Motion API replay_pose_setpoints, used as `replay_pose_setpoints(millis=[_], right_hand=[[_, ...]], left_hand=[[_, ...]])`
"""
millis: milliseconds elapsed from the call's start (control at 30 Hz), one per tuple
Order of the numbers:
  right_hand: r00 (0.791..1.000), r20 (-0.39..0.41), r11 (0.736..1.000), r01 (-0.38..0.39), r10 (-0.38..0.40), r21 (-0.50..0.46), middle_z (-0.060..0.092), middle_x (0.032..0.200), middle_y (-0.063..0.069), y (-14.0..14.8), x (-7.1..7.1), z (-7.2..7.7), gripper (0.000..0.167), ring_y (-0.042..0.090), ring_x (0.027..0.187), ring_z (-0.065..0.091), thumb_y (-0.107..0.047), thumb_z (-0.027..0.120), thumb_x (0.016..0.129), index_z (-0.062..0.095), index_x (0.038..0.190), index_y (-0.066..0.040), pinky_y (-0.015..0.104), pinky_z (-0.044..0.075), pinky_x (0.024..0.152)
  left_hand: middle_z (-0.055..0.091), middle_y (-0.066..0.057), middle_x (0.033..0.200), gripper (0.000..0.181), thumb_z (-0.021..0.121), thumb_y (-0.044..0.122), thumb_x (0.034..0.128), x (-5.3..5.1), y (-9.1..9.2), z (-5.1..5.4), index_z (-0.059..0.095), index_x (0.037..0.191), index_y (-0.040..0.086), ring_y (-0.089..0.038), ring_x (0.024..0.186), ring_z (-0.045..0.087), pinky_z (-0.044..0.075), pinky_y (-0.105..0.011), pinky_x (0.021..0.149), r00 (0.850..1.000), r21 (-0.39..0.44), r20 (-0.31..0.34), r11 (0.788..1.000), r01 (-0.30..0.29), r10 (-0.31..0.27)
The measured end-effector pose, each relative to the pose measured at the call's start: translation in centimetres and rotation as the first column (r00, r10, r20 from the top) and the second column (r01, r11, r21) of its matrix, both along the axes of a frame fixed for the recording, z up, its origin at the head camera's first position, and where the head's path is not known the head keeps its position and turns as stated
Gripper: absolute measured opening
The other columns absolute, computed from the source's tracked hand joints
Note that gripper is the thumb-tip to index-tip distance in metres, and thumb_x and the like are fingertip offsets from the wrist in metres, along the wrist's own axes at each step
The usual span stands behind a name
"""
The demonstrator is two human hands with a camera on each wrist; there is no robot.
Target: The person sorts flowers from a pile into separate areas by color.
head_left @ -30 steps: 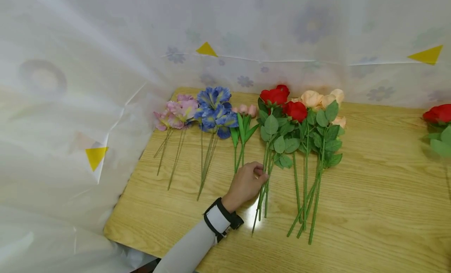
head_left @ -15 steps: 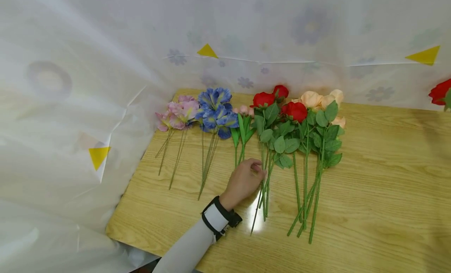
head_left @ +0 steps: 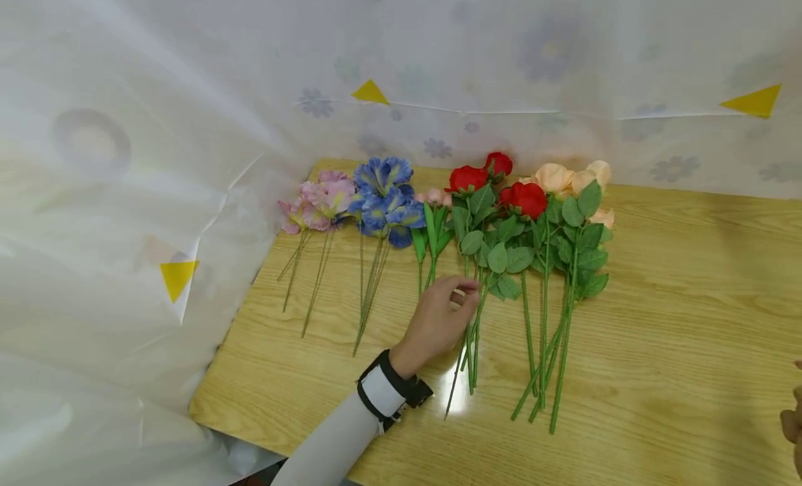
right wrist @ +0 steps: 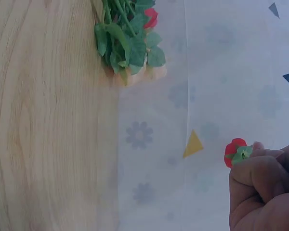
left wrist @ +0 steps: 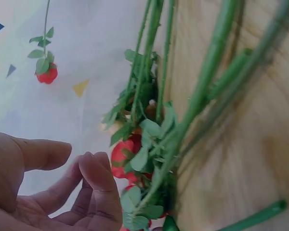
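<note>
My left hand (head_left: 438,317) is over the stems of the red roses (head_left: 466,178) lying mid-table. In the left wrist view, its thumb and bent fingers stand apart with nothing between them. My right hand (right wrist: 265,190), only partly seen at the right edge of the head view, has its fingers curled in the right wrist view. It grips a red rose (right wrist: 233,153), whose bloom shows just past the knuckles; the stem is hidden there. The left wrist view shows this single rose (left wrist: 46,74) raised off the table, with leaves and part of its stem.
Left of the roses lie pink tulips (head_left: 434,197), blue irises (head_left: 385,200) and pink-purple flowers (head_left: 327,197). Peach roses (head_left: 554,177) lie to their right, stems toward me. A white plastic sheet (head_left: 501,47) rises behind the wooden table (head_left: 677,319) and along its left.
My left hand has let go of a red rose, which shifted left onto the others, and lifted slightly. The rose at the right edge has risen out of the head view; part of my right hand appears.
</note>
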State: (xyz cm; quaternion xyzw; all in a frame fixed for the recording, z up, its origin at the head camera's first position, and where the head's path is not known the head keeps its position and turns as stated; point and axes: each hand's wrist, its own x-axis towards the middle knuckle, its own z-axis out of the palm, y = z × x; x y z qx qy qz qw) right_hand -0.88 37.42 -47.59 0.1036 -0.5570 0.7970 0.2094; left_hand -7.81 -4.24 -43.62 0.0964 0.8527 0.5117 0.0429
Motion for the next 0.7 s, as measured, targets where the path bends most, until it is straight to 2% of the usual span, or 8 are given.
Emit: replay_pose_setpoints(millis=[133, 200, 300, 367, 433, 500, 567, 700], right_hand=[[0.999, 0.023, 0.999, 0.034, -0.034, 0.006, 0.019, 0.05, 0.0, -2.5, -0.1, 2.3, 0.029, 0.01, 0.038, 0.0, -0.004, 0.034, 0.107, 0.063, 0.112, -0.005, 0.014, -0.001, 0.034], [0.992, -0.037, 0.986, -0.123, 0.12, -0.116, 0.027, 0.05, 0.002, -3.4, -0.4, 3.2, 0.034, 0.01, 0.039, 0.005, -0.001, 0.028, 0.107, 0.061, 0.111, 0.003, 0.015, 0.002, 0.033], [0.991, -0.04, 0.983, -0.131, 0.127, -0.125, 0.037, 0.054, 0.002, -5.5, -0.3, 4.6, 0.032, 0.01, 0.039, 0.012, 0.004, 0.026, 0.105, 0.058, 0.109, 0.01, 0.017, 0.005, 0.032], [0.992, -0.03, 0.988, -0.123, 0.121, -0.09, 0.04, 0.059, 0.004, -6.8, -0.2, 5.4, 0.029, 0.01, 0.042, 0.018, 0.005, 0.027, 0.105, 0.054, 0.11, 0.015, 0.02, 0.008, 0.033], [0.997, 0.044, 0.995, 0.064, -0.068, 0.075, 0.041, 0.061, 0.002, -8.5, 0.0, 6.2, 0.021, 0.01, 0.043, 0.023, 0.003, 0.037, 0.103, 0.056, 0.108, 0.012, 0.022, 0.01, 0.033], [0.991, 0.072, 0.986, 0.106, -0.116, 0.127, 0.042, 0.062, 0.003, -9.8, 0.0, 6.9, 0.02, 0.011, 0.047, 0.028, 0.002, 0.04, 0.103, 0.058, 0.107, 0.011, 0.024, 0.015, 0.035], [0.991, 0.06, 0.983, 0.108, -0.118, 0.145, 0.043, 0.061, 0.004, -11.0, -0.2, 7.3, 0.02, 0.011, 0.049, 0.032, 0.004, 0.041, 0.102, 0.057, 0.106, 0.015, 0.025, 0.019, 0.036], [0.999, -0.039, 0.992, 0.005, 0.0, 0.124, 0.047, 0.064, 0.004, -13.0, -0.8, 7.5, 0.02, 0.01, 0.05, 0.035, 0.013, 0.037, 0.1, 0.054, 0.106, 0.022, 0.024, 0.022, 0.036]], left_hand=[[0.064, -0.004, 0.119, 0.025, 0.056, 0.023, 0.1031, 0.3, 0.3, 1.0, 0.066, 0.123, 0.013, -0.013, 0.1, 0.065, 0.054, -0.018, 0.078, 0.997, 0.029, -0.074, 0.999, 0.027, -0.025], [0.064, -0.004, 0.116, 0.024, 0.055, 0.023, 0.1032, 0.4, 0.5, 1.5, 0.066, 0.122, 0.014, -0.012, 0.1, 0.064, 0.054, -0.018, 0.079, 0.995, 0.042, -0.095, 0.998, 0.037, -0.033], [0.064, -0.003, 0.115, 0.024, 0.055, 0.023, 0.1035, 0.7, 0.8, 2.2, 0.066, 0.123, 0.014, -0.012, 0.101, 0.063, 0.054, -0.019, 0.081, 0.992, 0.063, -0.115, 0.997, 0.055, -0.047], [0.064, -0.004, 0.114, 0.025, 0.054, 0.024, 0.1036, 0.9, 1.0, 2.6, 0.066, 0.123, 0.012, -0.013, 0.101, 0.063, 0.054, -0.019, 0.081, 0.99, 0.078, -0.131, 0.995, 0.069, -0.059], [0.065, -0.004, 0.113, 0.026, 0.055, 0.024, 0.1035, 1.0, 1.2, 3.0, 0.066, 0.123, 0.011, -0.013, 0.101, 0.063, 0.054, -0.019, 0.081, 0.988, 0.095, -0.144, 0.992, 0.079, -0.064], [0.066, -0.004, 0.112, 0.025, 0.055, 0.024, 0.1033, 1.1, 1.4, 3.3, 0.066, 0.122, 0.011, -0.012, 0.1, 0.063, 0.054, -0.018, 0.081, 0.984, 0.104, -0.162, 0.991, 0.09, -0.072], [0.066, -0.003, 0.111, 0.024, 0.055, 0.023, 0.1032, 1.1, 1.6, 3.5, 0.067, 0.121, 0.011, -0.009, 0.1, 0.063, 0.054, -0.017, 0.08, 0.98, 0.109, -0.179, 0.989, 0.103, -0.083], [0.066, -0.001, 0.11, 0.024, 0.056, 0.023, 0.103, 1.3, 1.9, 4.0, 0.068, 0.119, 0.011, -0.006, 0.1, 0.062, 0.054, -0.017, 0.079, 0.976, 0.128, -0.195, 0.984, 0.127, -0.101]])
